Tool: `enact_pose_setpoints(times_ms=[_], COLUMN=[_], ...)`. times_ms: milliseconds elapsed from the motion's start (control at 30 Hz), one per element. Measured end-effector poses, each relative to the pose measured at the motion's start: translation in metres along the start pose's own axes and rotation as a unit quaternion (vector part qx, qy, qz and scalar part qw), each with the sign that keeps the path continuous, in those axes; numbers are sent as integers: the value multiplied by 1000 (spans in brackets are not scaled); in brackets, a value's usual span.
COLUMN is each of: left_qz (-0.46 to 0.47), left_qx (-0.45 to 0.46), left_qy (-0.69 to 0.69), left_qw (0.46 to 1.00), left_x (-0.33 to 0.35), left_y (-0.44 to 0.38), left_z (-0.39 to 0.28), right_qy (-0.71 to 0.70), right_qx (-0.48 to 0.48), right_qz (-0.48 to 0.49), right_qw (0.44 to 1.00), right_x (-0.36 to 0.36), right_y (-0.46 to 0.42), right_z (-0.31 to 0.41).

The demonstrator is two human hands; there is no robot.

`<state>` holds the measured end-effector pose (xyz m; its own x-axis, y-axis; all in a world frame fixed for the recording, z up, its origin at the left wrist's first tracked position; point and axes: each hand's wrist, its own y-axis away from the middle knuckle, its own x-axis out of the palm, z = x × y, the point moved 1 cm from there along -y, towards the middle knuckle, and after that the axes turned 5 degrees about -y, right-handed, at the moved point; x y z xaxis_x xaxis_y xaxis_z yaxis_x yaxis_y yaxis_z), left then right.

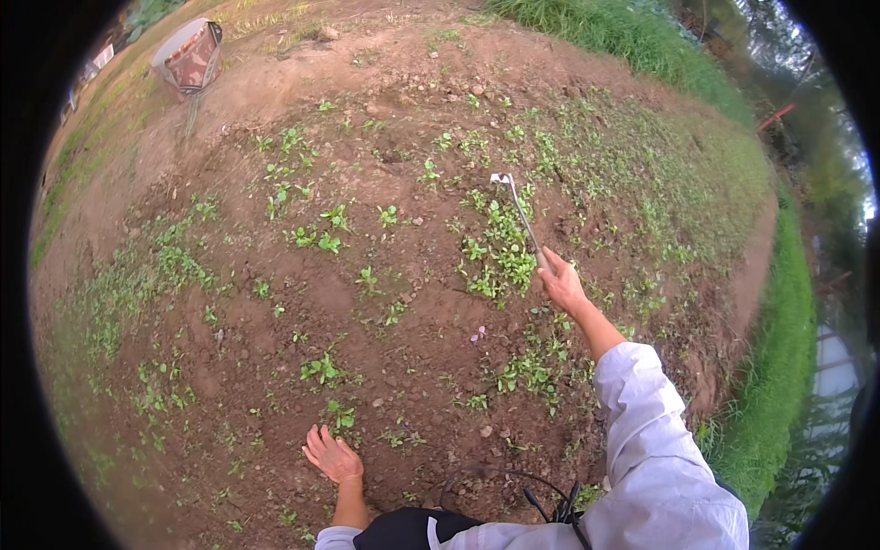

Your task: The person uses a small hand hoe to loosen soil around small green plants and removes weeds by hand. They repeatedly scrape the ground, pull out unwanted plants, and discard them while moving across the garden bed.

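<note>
My right hand (565,283) is closed around the handle of a small hand hoe (525,218). The hoe's thin metal shank reaches away from me, and its pale blade is over the far end of a dense patch of green seedlings (505,254). Low in the view, my left hand (333,456) holds nothing, with its fingers spread a little. It is near a leafy seedling (340,414) on the brown soil (405,357); whether it touches the ground I cannot tell. A small purple-leaved seedling (478,334) grows below the dense patch.
A camouflage-patterned bucket-like container (196,58) stands at the far left. Scattered seedlings (323,370) and small clods dot the bed. Tall grass (639,51) borders the far and right edges. Black cables (564,505) hang near my body.
</note>
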<state>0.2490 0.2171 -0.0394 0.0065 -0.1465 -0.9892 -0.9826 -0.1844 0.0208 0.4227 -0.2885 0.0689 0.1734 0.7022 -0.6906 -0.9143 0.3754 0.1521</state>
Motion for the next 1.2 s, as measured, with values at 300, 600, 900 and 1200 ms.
enact_pose_setpoints(times_ms=[300, 600, 900, 1200], left_qz=[-2, -9, -3, -12], left_qx=[5, 13, 2, 11], left_qy=[-18, -24, -30, -29], left_qw=[1000, 1000, 1000, 999], left_x=[-2, 2, 2, 5], left_y=[1, 3, 3, 3], left_z=[6, 7, 8, 5], right_qy=[92, 52, 113, -49], right_qx=[10, 4, 20, 78], right_qz=[-113, -100, -84, -155], right_qw=[989, 994, 990, 984], right_x=[-18, -13, -3, 41], right_y=[-42, -34, 57, 54], right_z=[18, -8, -6, -11])
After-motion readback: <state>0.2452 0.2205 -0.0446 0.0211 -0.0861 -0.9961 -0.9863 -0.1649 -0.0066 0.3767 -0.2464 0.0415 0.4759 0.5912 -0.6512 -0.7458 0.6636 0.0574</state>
